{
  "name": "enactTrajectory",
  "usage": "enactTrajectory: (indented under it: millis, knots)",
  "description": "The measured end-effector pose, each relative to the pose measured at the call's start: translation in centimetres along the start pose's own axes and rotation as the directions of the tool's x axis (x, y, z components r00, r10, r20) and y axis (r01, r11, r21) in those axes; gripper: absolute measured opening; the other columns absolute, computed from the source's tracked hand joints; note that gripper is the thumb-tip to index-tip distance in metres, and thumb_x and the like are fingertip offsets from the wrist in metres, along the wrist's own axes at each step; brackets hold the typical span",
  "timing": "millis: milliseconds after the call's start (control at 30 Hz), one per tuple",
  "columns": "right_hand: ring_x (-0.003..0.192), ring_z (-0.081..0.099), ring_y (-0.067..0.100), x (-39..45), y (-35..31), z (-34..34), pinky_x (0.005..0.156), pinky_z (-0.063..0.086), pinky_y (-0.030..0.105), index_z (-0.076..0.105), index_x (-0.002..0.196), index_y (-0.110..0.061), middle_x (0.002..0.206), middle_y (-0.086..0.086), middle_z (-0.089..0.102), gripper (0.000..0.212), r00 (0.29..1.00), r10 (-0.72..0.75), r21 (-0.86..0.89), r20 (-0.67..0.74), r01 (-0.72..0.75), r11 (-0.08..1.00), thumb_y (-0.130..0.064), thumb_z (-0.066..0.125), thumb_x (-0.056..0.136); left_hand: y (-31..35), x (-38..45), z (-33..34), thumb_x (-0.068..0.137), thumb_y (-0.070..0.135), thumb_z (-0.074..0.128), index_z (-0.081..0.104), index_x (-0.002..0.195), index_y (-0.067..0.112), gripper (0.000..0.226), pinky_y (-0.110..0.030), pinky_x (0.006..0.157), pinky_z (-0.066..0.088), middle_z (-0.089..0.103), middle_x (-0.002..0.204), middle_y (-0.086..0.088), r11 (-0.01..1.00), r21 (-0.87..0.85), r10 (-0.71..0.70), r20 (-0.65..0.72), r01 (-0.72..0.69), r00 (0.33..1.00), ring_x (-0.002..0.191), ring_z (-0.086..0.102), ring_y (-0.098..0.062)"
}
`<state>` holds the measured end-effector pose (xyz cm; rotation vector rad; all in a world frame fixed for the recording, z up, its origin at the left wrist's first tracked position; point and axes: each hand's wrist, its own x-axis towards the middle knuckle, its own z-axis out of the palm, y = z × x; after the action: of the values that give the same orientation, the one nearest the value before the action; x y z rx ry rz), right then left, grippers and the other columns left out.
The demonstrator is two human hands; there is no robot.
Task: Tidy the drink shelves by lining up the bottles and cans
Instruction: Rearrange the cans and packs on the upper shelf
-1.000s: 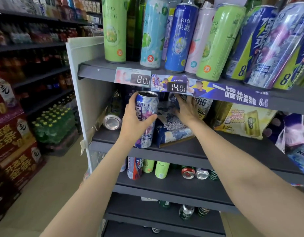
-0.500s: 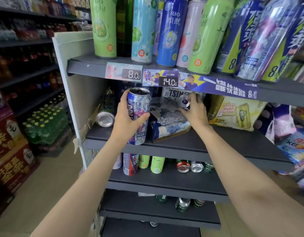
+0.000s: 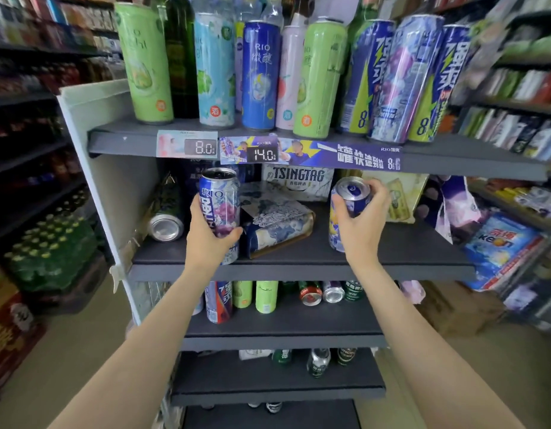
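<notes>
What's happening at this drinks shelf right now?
A person is tidying a shop's drink shelves. Their left hand grips a tall purple grape can at the front of the middle shelf. Their right hand holds a blue and yellow can, tilted, further right on that shelf. A carton lies skewed between the two, and a silver-ended can lies on its side at the left.

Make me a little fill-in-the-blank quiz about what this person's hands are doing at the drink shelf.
1. The left hand holds a ____ grape can.
2. The right hand grips a can by its ____.
3. Between both cans lies a tipped ____.
4. The left price tag reads ____.

Missing: purple; top; carton; 8.0
</notes>
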<state>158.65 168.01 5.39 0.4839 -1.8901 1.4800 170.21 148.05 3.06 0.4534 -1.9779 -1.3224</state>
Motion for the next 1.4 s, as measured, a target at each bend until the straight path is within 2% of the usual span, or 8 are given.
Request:
enactTrajectory:
  millis: [200,333,533,733,933,1133,1333,1400]
  knots:
    - [0.11,0.05,0.021,2.2,0.0,0.2,0.097,0.042,0.029,0.047,0.125,-0.005,0.126,0.014,0.046,0.048,0.922,0.386,0.241,-0.019,-0.37,0.897,-0.025,0.065,0.086,-0.1,0.2,-0.4,0.075,0.013,0.076,0.022,0.142,0.013,0.086,-0.024,0.09,0.036,0.048,0.135,-0.005,0.998,0.046,-0.04,0.033,0.039,0.999,0.11,0.048,-0.015]
    - [0.101,0.053,0.015,3.0,-0.1,1.2,0.081,0.041,0.019,0.049,0.121,-0.012,0.12,0.009,0.055,0.041,0.923,0.364,0.211,0.125,-0.383,0.899,-0.029,0.065,0.086,-0.3,0.3,-0.3,0.075,0.013,0.076,0.022,0.142,0.013,0.086,-0.024,0.09,0.035,0.047,0.136,-0.005,0.998,0.053,-0.031,0.018,0.03,0.999,0.116,0.049,-0.019]
    - [0.107,0.057,0.016,2.0,-0.5,3.3,0.094,0.046,0.032,0.047,0.126,-0.019,0.118,-0.001,0.058,0.05,0.892,0.352,0.15,0.284,-0.403,0.903,-0.037,0.066,0.084,-0.9,0.3,-0.5,0.074,0.016,0.077,0.023,0.141,0.014,0.086,-0.026,0.091,0.037,0.049,0.133,-0.004,0.998,0.065,-0.022,0.026,0.021,0.999,0.116,0.051,-0.021]
    - [0.114,0.054,0.022,0.0,0.6,2.8,0.094,0.042,0.033,0.033,0.132,-0.012,0.127,0.005,0.054,0.076,0.812,0.392,-0.016,0.432,-0.428,0.904,-0.022,0.079,0.073,-0.7,-0.1,-0.6,0.073,0.016,0.078,0.026,0.14,0.015,0.085,-0.028,0.094,0.038,0.05,0.133,-0.003,0.999,0.046,-0.017,0.026,0.016,1.0,0.117,0.05,-0.02]
    - [0.102,0.057,0.016,-1.4,0.3,0.3,0.089,0.045,0.032,0.044,0.121,-0.017,0.119,0.001,0.058,0.068,0.806,0.413,0.006,0.424,-0.458,0.889,-0.017,0.084,0.066,0.4,-3.4,-2.5,0.067,0.018,0.083,0.039,0.126,0.023,0.074,-0.005,0.076,0.04,0.056,0.102,0.027,1.0,-0.013,0.03,0.072,-0.029,0.997,0.087,0.055,0.016]
    - [0.115,0.049,0.011,-3.3,-2.7,-4.9,0.089,0.039,0.021,0.036,0.137,-0.013,0.129,-0.002,0.051,0.084,0.86,0.246,-0.063,0.447,-0.244,0.968,-0.013,0.083,0.068,5.8,-4.2,-3.9,0.062,0.026,0.086,0.046,0.119,0.025,0.07,-0.032,0.094,0.049,0.063,0.11,0.014,0.982,-0.128,0.158,0.162,-0.138,0.974,0.099,0.062,-0.002]
    - [0.102,0.047,0.001,0.8,-8.1,-12.8,0.079,0.037,-0.001,0.033,0.119,-0.037,0.109,-0.033,0.04,0.074,0.943,-0.028,-0.044,0.331,0.045,0.998,-0.015,0.082,0.068,14.0,-3.7,-1.3,0.049,0.058,0.084,0.04,0.133,0.019,0.102,-0.042,0.103,0.043,0.057,0.129,0.001,0.938,-0.258,0.275,0.152,-0.231,0.949,0.117,0.056,-0.015]
    - [0.113,0.037,-0.005,3.2,-9.7,-14.8,0.089,0.031,0.0,0.028,0.13,-0.035,0.12,-0.034,0.032,0.081,0.967,-0.049,-0.015,0.252,0.055,0.998,-0.017,0.08,0.07,16.5,-3.4,-0.2,0.053,0.057,0.08,0.03,0.143,0.019,0.109,-0.038,0.111,0.034,0.043,0.143,0.001,0.923,-0.27,0.32,0.148,-0.273,0.936,0.129,0.043,-0.015]
